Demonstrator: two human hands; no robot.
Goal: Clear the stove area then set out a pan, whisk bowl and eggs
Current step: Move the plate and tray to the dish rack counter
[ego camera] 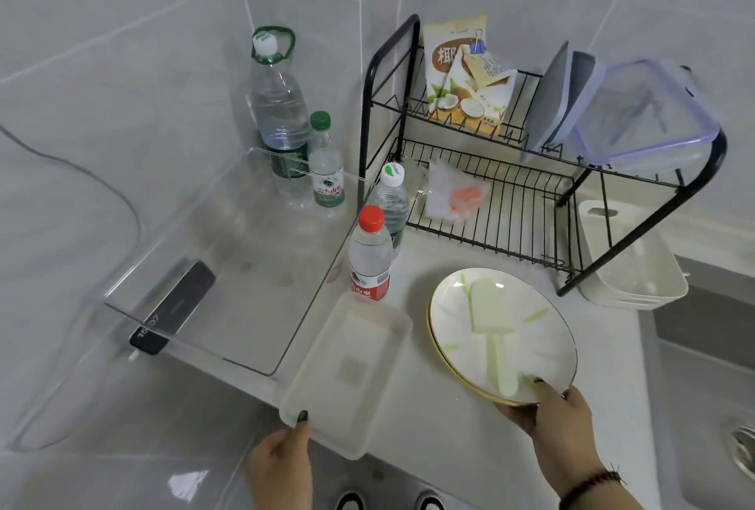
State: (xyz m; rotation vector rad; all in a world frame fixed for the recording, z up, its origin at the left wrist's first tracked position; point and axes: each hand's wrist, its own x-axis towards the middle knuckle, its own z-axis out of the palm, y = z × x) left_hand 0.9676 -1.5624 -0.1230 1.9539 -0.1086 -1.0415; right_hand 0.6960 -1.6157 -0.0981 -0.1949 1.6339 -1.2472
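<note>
Left hand point(282, 454) pinching translucent rectangular tray point(347, 370), long axis running away; right hand point(549, 407) gripping glossy round plate point(503, 336), tilted, spatula handle hand-ward.

The plate point(482, 305) near right is glossy glazed ceramic with a pale, smooth plastic-looking spatula point(490, 329) on it, and the tray point(347, 370) beside it is cloudy, matt translucent plastic. The big box point(228, 264) at left is clear, shiny plastic, as are the bottles point(369, 256) with their smooth caps, while the far rack point(510, 199) is black-coated metal wire holding a glossy printed pouch point(461, 72) and a clear plastic lid point(641, 113). The tabletop point(449, 440) looks smooth, pale and matt, and the wall tiles point(122, 60) are grey with a soft sheen.
</note>
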